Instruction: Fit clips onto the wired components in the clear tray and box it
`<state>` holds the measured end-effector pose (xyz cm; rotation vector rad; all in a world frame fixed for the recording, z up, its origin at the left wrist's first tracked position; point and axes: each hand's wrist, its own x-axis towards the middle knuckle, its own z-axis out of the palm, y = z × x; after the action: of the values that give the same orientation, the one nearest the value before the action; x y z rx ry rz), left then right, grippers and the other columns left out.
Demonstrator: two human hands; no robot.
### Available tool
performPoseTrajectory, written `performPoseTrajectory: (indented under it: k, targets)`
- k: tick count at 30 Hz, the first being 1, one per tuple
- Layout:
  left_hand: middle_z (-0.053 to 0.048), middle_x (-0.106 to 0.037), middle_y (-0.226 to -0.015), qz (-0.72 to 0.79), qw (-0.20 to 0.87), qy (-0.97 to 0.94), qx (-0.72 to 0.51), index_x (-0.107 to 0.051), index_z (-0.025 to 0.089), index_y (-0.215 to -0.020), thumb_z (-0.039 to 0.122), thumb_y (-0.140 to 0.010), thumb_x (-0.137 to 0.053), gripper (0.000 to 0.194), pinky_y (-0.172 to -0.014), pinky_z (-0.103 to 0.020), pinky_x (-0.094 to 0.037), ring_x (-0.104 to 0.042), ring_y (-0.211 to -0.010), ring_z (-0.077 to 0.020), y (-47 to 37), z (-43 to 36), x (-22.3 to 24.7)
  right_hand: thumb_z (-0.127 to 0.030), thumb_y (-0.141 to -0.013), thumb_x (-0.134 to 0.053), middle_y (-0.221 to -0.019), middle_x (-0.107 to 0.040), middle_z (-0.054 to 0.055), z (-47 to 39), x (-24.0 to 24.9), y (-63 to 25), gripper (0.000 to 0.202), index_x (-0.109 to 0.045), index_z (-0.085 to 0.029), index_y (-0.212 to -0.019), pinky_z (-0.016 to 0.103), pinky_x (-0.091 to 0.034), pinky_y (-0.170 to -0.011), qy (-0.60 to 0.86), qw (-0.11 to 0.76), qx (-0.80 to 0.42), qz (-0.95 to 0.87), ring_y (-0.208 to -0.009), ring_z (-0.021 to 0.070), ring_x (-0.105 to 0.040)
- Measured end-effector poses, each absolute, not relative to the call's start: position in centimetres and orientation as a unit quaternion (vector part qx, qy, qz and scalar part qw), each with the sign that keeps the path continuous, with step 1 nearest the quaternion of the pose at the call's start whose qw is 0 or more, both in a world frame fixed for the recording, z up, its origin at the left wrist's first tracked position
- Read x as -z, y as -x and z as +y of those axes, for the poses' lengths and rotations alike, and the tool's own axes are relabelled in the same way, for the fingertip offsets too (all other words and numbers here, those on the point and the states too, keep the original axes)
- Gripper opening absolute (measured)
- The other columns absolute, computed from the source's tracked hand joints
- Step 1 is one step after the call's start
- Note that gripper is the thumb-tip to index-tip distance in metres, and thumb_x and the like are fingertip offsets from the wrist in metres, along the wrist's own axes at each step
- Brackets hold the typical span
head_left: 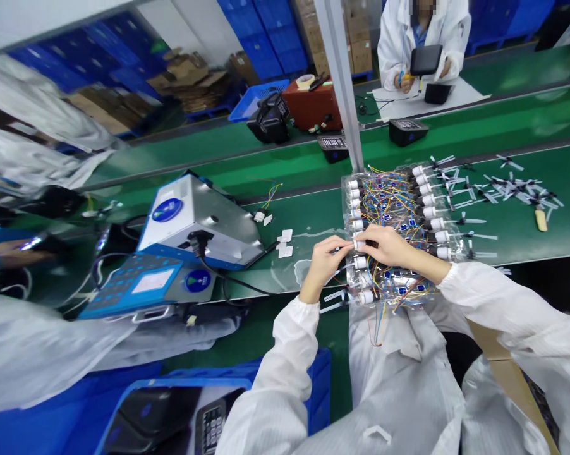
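Note:
A clear plastic tray (347,218) lies before me, holding two rows of white cylindrical parts with coloured wires and small blue boards between them. My right hand (382,245) reaches over the wires, its fingers pinched on a white cylinder (358,244) in the left row. From the left, my left hand (327,258) meets it at the tray's edge, thumb and forefinger closed on a small dark-tipped piece too small to name. Black parts with pale blades (469,221) stick out beyond the right row.
Loose bladed parts (515,186) are piled on the green bench at right, near a yellow piece (541,220). A metal-cased machine (204,221) with a black cable stands left. Across the bench, a person in white (424,38) handles a black device. A metal post (342,82) rises behind the tray.

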<state>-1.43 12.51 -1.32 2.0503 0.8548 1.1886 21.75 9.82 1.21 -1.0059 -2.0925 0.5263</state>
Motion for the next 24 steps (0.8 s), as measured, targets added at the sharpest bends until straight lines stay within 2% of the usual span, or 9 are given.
performPoseTrajectory:
  k: [6, 9, 11, 13, 15, 17, 18, 21, 24]
  targets:
    - [-0.007, -0.067, -0.095, 0.337, 0.24, -0.835, -0.362, -0.083, 0.023, -0.098, 0.033, -0.095, -0.073, 0.015, -0.081, -0.033, -0.053, -0.065, -0.089, -0.0185, 2.0, 12.2, 0.5, -0.03, -0.099, -0.064, -0.102, -0.076, 0.011, 7.1, -7.3, -23.2, 0.019, -0.077, -0.017, -0.104, 0.043, -0.052, -0.094, 0.393, 0.291, -0.023, -0.872, -0.108, 0.027, -0.062]
    - [-0.006, -0.065, -0.096, 0.34, 0.252, -0.85, -0.312, -0.082, 0.023, -0.102, 0.036, -0.097, -0.071, 0.018, -0.082, -0.033, -0.052, -0.064, -0.09, -0.0186, 2.6, 12.1, 0.1, -0.031, -0.101, -0.06, -0.106, -0.075, 0.01, 6.6, -11.3, -28.7, 0.02, -0.075, -0.018, -0.105, 0.043, -0.05, -0.101, 0.445, 0.343, 0.027, -0.826, -0.107, 0.0251, -0.062]
    - [-0.007, -0.067, -0.102, 0.352, 0.267, -0.848, -0.293, -0.08, 0.023, -0.11, 0.038, -0.097, -0.069, 0.022, -0.083, -0.033, -0.051, -0.064, -0.093, -0.0191, 3.1, 12.2, -0.4, -0.028, -0.1, -0.056, -0.1, -0.075, 0.01, 7.4, -12.1, -34.8, 0.022, -0.076, -0.018, -0.101, 0.041, -0.05, -0.098, 0.557, 0.387, 0.06, -0.732, -0.101, 0.0242, -0.065]
    - [-0.008, -0.068, -0.108, 0.374, 0.275, -0.831, -0.305, -0.078, 0.023, -0.118, 0.039, -0.098, -0.068, 0.027, -0.08, -0.031, -0.05, -0.064, -0.094, -0.0187, 3.4, 12.3, -1.0, -0.027, -0.1, -0.053, -0.096, -0.075, 0.012, 8.7, -10.9, -41.5, 0.026, -0.076, -0.016, -0.101, 0.04, -0.05, -0.094, 0.681, 0.37, 0.069, -0.628, -0.095, 0.0246, -0.067]
    - [-0.008, -0.068, -0.111, 0.39, 0.279, -0.806, -0.347, -0.076, 0.022, -0.119, 0.039, -0.099, -0.066, 0.028, -0.076, -0.03, -0.049, -0.063, -0.091, -0.018, 3.7, 12.3, -1.5, -0.027, -0.095, -0.058, -0.092, -0.074, 0.016, 9.6, -8.2, -47.1, 0.024, -0.077, -0.012, -0.097, 0.041, -0.05, -0.094, 0.779, 0.275, 0.031, -0.563, -0.096, 0.0278, -0.067]
    - [-0.009, -0.068, -0.112, 0.389, 0.292, -0.785, -0.383, -0.076, 0.021, -0.117, 0.038, -0.1, -0.063, 0.027, -0.076, -0.03, -0.051, -0.064, -0.089, -0.0177, 4.0, 12.3, -1.8, -0.026, -0.089, -0.067, -0.1, -0.075, 0.022, 9.5, -5.1, -50.6, 0.023, -0.077, -0.008, -0.099, 0.043, -0.05, -0.097, 0.824, 0.169, -0.028, -0.54, -0.103, 0.0316, -0.067]
    - [-0.01, -0.068, -0.113, 0.386, 0.301, -0.779, -0.392, -0.076, 0.02, -0.116, 0.038, -0.1, -0.063, 0.027, -0.077, -0.03, -0.052, -0.064, -0.088, -0.0178, 4.2, 12.2, -1.9, -0.024, -0.089, -0.067, -0.103, -0.074, 0.023, 9.1, -3.7, -51.5, 0.024, -0.078, -0.007, -0.101, 0.044, -0.049, -0.098, 0.836, 0.145, -0.041, -0.527, -0.105, 0.0323, -0.067]
    - [-0.01, -0.069, -0.112, 0.383, 0.312, -0.776, -0.393, -0.077, 0.021, -0.115, 0.037, -0.1, -0.063, 0.026, -0.078, -0.031, -0.054, -0.065, -0.085, -0.0174, 4.7, 11.9, -2.2, -0.018, -0.092, -0.06, -0.104, -0.075, 0.024, 7.3, -1.5, -52.1, 0.028, -0.077, -0.005, -0.109, 0.047, -0.048, -0.1, 0.853, 0.131, -0.036, -0.505, -0.105, 0.0335, -0.069]
    - [-0.009, -0.07, -0.107, 0.385, 0.31, -0.762, -0.418, -0.077, 0.02, -0.113, 0.036, -0.099, -0.065, 0.025, -0.078, -0.031, -0.055, -0.067, -0.086, -0.0181, 5.1, 11.7, -2.7, -0.019, -0.096, -0.053, -0.103, -0.076, 0.025, 5.9, -2.7, -52.4, 0.032, -0.077, -0.005, -0.112, 0.048, -0.049, -0.098, 0.842, 0.161, 0.012, -0.515, -0.104, 0.0342, -0.07]
